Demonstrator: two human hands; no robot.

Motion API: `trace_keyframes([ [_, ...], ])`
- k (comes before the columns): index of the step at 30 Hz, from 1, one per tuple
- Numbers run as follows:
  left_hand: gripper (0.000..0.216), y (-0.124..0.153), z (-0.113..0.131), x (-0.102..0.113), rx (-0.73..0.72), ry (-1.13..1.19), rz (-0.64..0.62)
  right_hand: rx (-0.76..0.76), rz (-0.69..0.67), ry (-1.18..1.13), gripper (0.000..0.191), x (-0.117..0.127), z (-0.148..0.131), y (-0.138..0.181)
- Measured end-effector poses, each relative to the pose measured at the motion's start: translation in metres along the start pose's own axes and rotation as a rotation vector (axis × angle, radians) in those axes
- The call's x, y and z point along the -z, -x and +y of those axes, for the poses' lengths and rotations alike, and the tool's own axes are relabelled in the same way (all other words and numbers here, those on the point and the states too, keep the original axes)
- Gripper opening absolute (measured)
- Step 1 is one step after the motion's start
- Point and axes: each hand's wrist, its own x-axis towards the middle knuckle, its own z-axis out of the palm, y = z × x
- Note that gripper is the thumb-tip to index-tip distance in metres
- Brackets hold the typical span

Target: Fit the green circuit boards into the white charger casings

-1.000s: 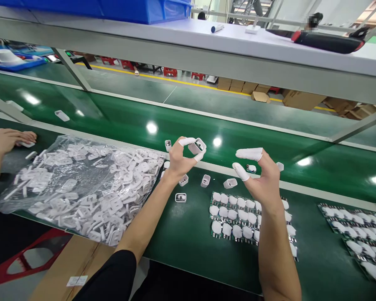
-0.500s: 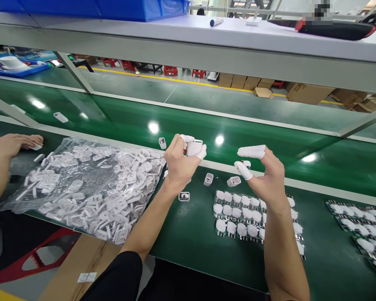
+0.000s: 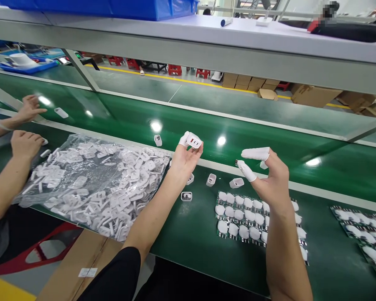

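My left hand (image 3: pixel 185 156), with white finger covers, grips a white charger housing (image 3: pixel 194 141). The housing's end face with a red port and two narrower dark slots is turned towards me. My right hand (image 3: pixel 268 169), also in white finger covers, pinches a small circuit board (image 3: pixel 237 162). Only its metal end shows past the thumb, and a white lump sticks out behind the fingers. Below the hands stand open white housings (image 3: pixel 211 180), (image 3: pixel 237 182), while another housing (image 3: pixel 186 196) with dark parts inside lies nearer me. Rows of circuit boards topped with white blobs (image 3: pixel 238 215) lie under my right forearm.
A clear plastic bag (image 3: pixel 97 179) full of white plastic pieces covers the left bench. Beyond it are another person's hands (image 3: pixel 26 144). More boards (image 3: pixel 360 225) lie at the right. A shelf (image 3: pixel 188 39) with a blue bin (image 3: pixel 163 9) spans above the green belt (image 3: pixel 125 117).
My left hand has turned the housing, bringing its port face into view. My right hand keeps its pinch, with the board's metal end now showing. The other person's second hand has appeared over the belt.
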Motion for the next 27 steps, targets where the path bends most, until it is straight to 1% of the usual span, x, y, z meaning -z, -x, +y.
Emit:
trace_keyframes([
  [3,0.025,-0.006,-0.004,0.005,-0.027,0.016,-0.008,-0.007,-0.009,0.004,0.02,-0.001,0.0,-0.001],
  [5,0.03,-0.015,-0.005,0.01,-0.109,-0.073,-0.086,-0.017,-0.008,0.0,0.018,0.001,0.001,-0.002],
  [6,0.034,-0.022,-0.004,0.013,-0.179,-0.163,-0.144,-0.023,-0.005,-0.007,0.017,0.002,0.003,-0.003],
  [7,0.04,-0.03,-0.003,0.018,-0.265,-0.289,-0.205,-0.033,0.001,-0.017,0.016,0.003,0.004,-0.004],
  [9,0.049,-0.05,0.001,0.029,-0.44,-0.639,-0.304,-0.061,0.016,-0.035,0.016,0.005,0.008,-0.005],
  [11,0.052,-0.072,0.004,0.04,-0.537,-1.008,-0.325,-0.1,0.006,-0.032,0.016,0.005,0.013,-0.005],
  [12,0.05,-0.083,0.005,0.045,-0.551,-1.141,-0.318,-0.118,-0.027,-0.017,0.016,0.003,0.014,-0.004],
  [13,0.049,-0.094,0.005,0.05,-0.549,-1.223,-0.308,-0.133,-0.095,-0.003,0.017,0.001,0.016,-0.003],
  [16,0.047,-0.119,0.003,0.06,-0.524,-1.327,-0.289,-0.142,-0.427,0.066,0.018,-0.013,0.021,0.003],
  [17,0.048,-0.124,0.002,0.062,-0.52,-1.356,-0.281,-0.142,-0.519,0.107,0.017,-0.017,0.024,0.005],
  [18,0.049,-0.128,0.002,0.064,-0.522,-1.385,-0.268,-0.147,-0.578,0.153,0.016,-0.021,0.029,0.007],
  [19,0.051,-0.129,0.003,0.065,-0.53,-1.408,-0.25,-0.159,-0.599,0.204,0.016,-0.024,0.034,0.009],
  [21,0.058,-0.125,0.009,0.066,-0.583,-1.433,-0.2,-0.202,-0.577,0.291,0.019,-0.026,0.05,0.012],
  [23,0.07,-0.111,0.019,0.062,-0.708,-1.496,-0.164,-0.254,-0.56,0.344,0.022,-0.027,0.068,0.013],
  [24,0.075,-0.1,0.024,0.059,-0.771,-1.561,-0.183,-0.278,-0.566,0.367,0.022,-0.029,0.076,0.013],
  [25,0.076,-0.088,0.029,0.055,-0.815,-1.653,-0.241,-0.299,-0.58,0.386,0.022,-0.032,0.085,0.012],
  [26,0.073,-0.075,0.032,0.05,-0.805,-1.765,-0.353,-0.317,-0.604,0.401,0.022,-0.037,0.092,0.01],
  [27,0.068,-0.061,0.032,0.045,-0.745,-1.864,-0.493,-0.33,-0.638,0.411,0.022,-0.045,0.099,0.007],
])
